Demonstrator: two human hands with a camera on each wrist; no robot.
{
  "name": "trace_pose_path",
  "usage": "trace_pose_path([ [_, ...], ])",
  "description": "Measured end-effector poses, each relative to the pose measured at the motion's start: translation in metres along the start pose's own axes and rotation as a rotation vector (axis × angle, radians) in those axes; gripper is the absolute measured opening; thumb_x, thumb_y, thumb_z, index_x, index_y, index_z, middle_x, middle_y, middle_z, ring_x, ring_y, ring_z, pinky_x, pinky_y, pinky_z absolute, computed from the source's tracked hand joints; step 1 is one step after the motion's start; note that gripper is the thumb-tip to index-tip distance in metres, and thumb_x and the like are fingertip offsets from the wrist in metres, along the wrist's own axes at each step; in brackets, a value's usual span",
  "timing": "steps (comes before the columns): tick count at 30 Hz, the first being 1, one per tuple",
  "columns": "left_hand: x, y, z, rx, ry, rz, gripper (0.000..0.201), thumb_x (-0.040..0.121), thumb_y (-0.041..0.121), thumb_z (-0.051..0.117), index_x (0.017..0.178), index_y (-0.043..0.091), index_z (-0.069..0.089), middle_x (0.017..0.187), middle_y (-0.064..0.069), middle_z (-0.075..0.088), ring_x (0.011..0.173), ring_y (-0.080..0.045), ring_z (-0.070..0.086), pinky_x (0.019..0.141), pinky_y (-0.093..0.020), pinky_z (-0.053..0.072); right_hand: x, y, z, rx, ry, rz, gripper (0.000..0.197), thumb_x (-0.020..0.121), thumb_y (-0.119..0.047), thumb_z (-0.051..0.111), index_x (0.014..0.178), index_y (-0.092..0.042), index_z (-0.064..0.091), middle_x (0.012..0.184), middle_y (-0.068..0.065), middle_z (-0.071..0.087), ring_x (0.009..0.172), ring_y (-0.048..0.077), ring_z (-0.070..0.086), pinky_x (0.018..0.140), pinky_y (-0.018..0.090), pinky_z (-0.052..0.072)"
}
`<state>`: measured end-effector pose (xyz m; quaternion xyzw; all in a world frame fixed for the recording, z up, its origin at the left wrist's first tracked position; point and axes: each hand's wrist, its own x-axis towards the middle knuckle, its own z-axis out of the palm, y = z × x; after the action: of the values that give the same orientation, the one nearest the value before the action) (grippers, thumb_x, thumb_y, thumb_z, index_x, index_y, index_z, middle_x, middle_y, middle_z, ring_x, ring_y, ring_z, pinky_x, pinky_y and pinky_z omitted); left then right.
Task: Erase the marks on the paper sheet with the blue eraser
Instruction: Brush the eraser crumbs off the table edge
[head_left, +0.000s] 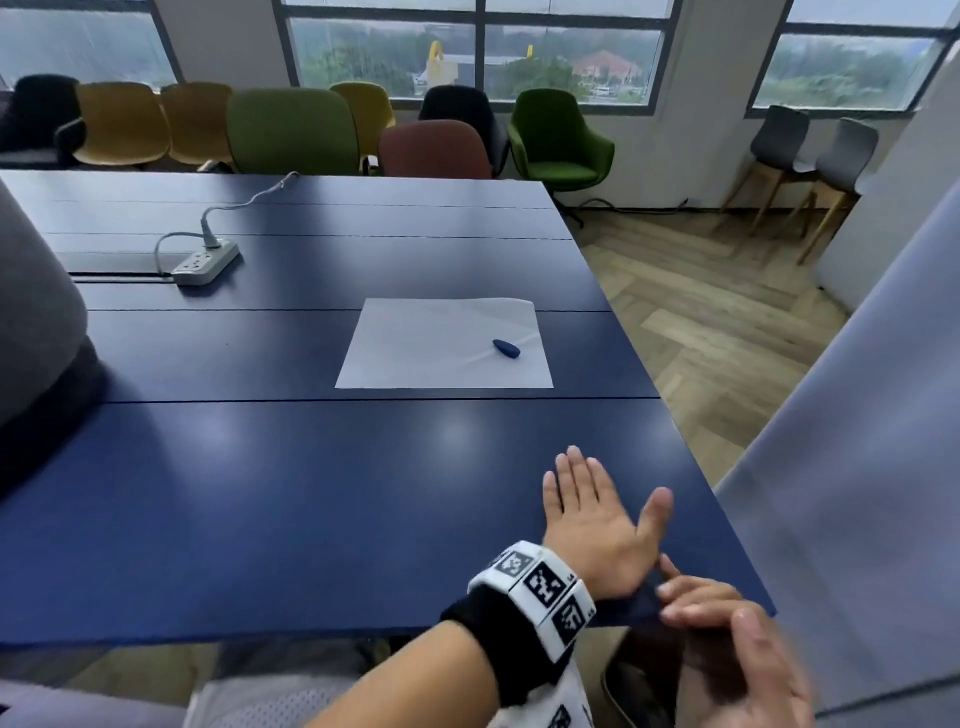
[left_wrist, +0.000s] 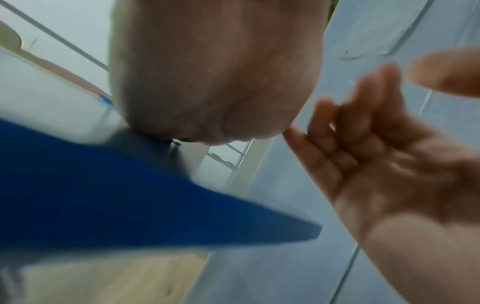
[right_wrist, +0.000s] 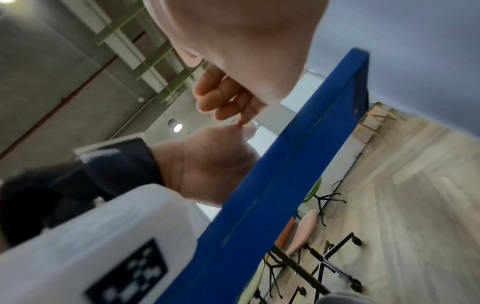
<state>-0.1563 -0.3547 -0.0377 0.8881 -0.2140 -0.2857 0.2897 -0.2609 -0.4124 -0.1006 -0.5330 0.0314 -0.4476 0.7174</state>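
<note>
A white paper sheet (head_left: 441, 343) lies flat on the dark blue table (head_left: 311, 493), right of its middle. The blue eraser (head_left: 506, 348) rests on the sheet's right half. I cannot make out any marks on the paper. My left hand (head_left: 597, 509), with a marker band on its wrist, lies flat on the table near the front right edge, fingers straight, well short of the sheet. My right hand (head_left: 727, 639) hovers by the table's front right corner with loosely curled fingers and holds nothing. In the right wrist view its fingertips (right_wrist: 221, 96) are close above the left hand (right_wrist: 207, 164).
A white power strip (head_left: 205, 262) with its cable sits at the back left of the table. A grey and black shape (head_left: 36, 312) crowds the left edge. Several chairs (head_left: 291, 130) line the far side. A grey partition (head_left: 857, 467) stands to the right.
</note>
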Motion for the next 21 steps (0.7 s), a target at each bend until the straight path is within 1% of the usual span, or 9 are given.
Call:
trace_pose_path([
  [2,0.002,0.017,-0.012,-0.218,-0.060,0.017,0.108,0.077,0.078,-0.005,0.153,0.002,-0.015,0.160,-0.012,-0.027,0.147,-0.021,-0.026,0.117,-0.038,-0.017,0.004,-0.004,-0.017,-0.040,0.037,0.002,0.046,0.091,-0.049,0.056,0.061,-0.016,0.068,0.061,0.007,0.062,0.066,0.025,0.062,0.081,0.043,0.058],
  [4,0.000,0.014,-0.027,-0.357,-0.007,0.038,0.089,0.092,0.067,0.003,0.154,0.005,-0.015,0.161,-0.008,-0.026,0.147,-0.018,-0.023,0.119,-0.038,-0.011,0.002,-0.005,-0.022,-0.170,0.103,-0.001,0.049,0.089,-0.055,0.056,0.060,-0.016,0.066,0.060,0.002,0.063,0.066,0.021,0.066,0.078,0.043,0.058],
  [7,-0.011,-0.021,-0.053,-0.306,0.198,-0.017,0.084,0.096,0.060,0.009,0.153,0.004,-0.017,0.159,-0.011,-0.029,0.146,-0.020,-0.026,0.118,-0.038,-0.014,-0.009,-0.001,-0.008,-0.452,0.031,-0.081,0.036,0.089,-0.038,0.058,0.061,-0.017,0.068,0.066,0.000,0.068,0.076,0.016,0.070,0.079,0.042,0.053],
  [10,-0.021,-0.066,-0.062,-0.091,0.305,-0.280,0.092,0.094,0.067,0.010,0.152,0.001,-0.017,0.159,-0.013,-0.028,0.147,-0.024,-0.026,0.117,-0.042,-0.015,-0.022,0.007,0.018,-0.589,-0.231,-0.176,0.026,0.086,-0.025,0.056,0.069,-0.011,0.070,0.074,-0.005,0.068,0.078,0.011,0.067,0.094,0.035,0.051],
  [13,-0.026,-0.081,-0.048,0.179,0.212,-0.365,0.094,0.094,0.068,0.008,0.150,-0.003,-0.019,0.157,-0.019,-0.029,0.145,-0.029,-0.030,0.115,-0.048,-0.020,-0.030,0.015,0.030,-0.562,-0.323,-0.205,0.021,0.085,-0.023,0.060,0.070,-0.012,0.069,0.075,-0.007,0.067,0.074,0.013,0.067,0.097,0.041,0.050],
  [17,-0.002,-0.049,-0.031,0.335,0.057,-0.191,0.095,0.093,0.071,0.006,0.150,0.000,-0.021,0.156,-0.015,-0.033,0.143,-0.025,-0.034,0.112,-0.049,-0.024,-0.030,0.012,0.022,-0.535,-0.300,-0.167,0.027,0.086,-0.026,0.061,0.064,-0.011,0.067,0.070,-0.006,0.066,0.068,0.015,0.066,0.094,0.038,0.052],
  [19,0.011,-0.025,-0.022,0.398,-0.044,-0.097,0.114,0.073,0.085,-0.008,0.151,0.003,-0.020,0.157,-0.013,-0.032,0.143,-0.022,-0.033,0.115,-0.047,-0.023,-0.027,0.007,0.017,-0.514,-0.276,-0.143,0.029,0.086,-0.025,0.060,0.061,-0.010,0.067,0.069,-0.006,0.068,0.069,0.015,0.068,0.093,0.033,0.052],
  [20,0.016,-0.013,-0.016,0.431,-0.092,-0.047,0.127,0.057,0.089,-0.017,0.152,0.005,-0.019,0.158,-0.011,-0.031,0.144,-0.021,-0.032,0.115,-0.046,-0.022,-0.026,0.005,0.015,-0.501,-0.257,-0.132,0.029,0.085,-0.025,0.060,0.061,-0.011,0.067,0.069,-0.006,0.068,0.071,0.016,0.069,0.090,0.031,0.053],
  [21,0.019,-0.002,-0.010,0.453,-0.139,0.002,0.130,0.051,0.088,-0.021,0.152,0.006,-0.018,0.158,-0.010,-0.030,0.144,-0.020,-0.031,0.116,-0.045,-0.021,-0.025,0.004,0.013,-0.486,-0.246,-0.118,0.029,0.085,-0.025,0.060,0.061,-0.011,0.067,0.069,-0.005,0.069,0.072,0.017,0.069,0.087,0.030,0.053],
])
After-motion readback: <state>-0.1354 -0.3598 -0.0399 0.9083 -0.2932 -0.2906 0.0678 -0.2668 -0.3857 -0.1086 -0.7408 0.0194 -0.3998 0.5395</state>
